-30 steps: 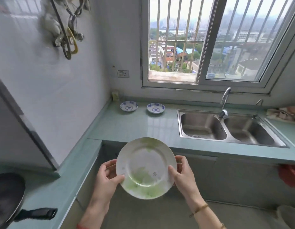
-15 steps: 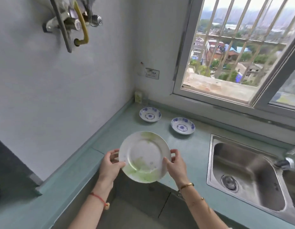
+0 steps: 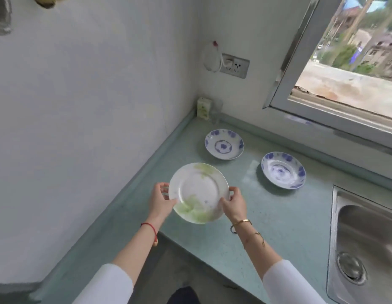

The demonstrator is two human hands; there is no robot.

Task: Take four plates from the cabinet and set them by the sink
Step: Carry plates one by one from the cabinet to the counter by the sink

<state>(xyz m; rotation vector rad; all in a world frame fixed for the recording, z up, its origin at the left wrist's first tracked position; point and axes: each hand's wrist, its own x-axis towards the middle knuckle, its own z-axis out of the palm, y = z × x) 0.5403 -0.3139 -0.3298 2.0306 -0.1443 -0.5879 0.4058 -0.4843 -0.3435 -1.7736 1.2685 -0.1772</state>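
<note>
The left hand [image 3: 162, 202] and the right hand [image 3: 233, 205] grasp the green plate [image 3: 198, 191] between them over the bench [image 3: 267, 211], while a blue plate [image 3: 224, 144] and a second blue plate [image 3: 283, 170] already lie beyond the hands, so a fourth seems left.

one green plate [image 3: 199, 190], two blue plates [image 3: 224, 144] [image 3: 283, 170], one sink [image 3: 355, 227].

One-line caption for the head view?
Left hand and right hand hold a green-patterned plate over the counter, two blue-patterned plates beyond it, sink at right.
</note>
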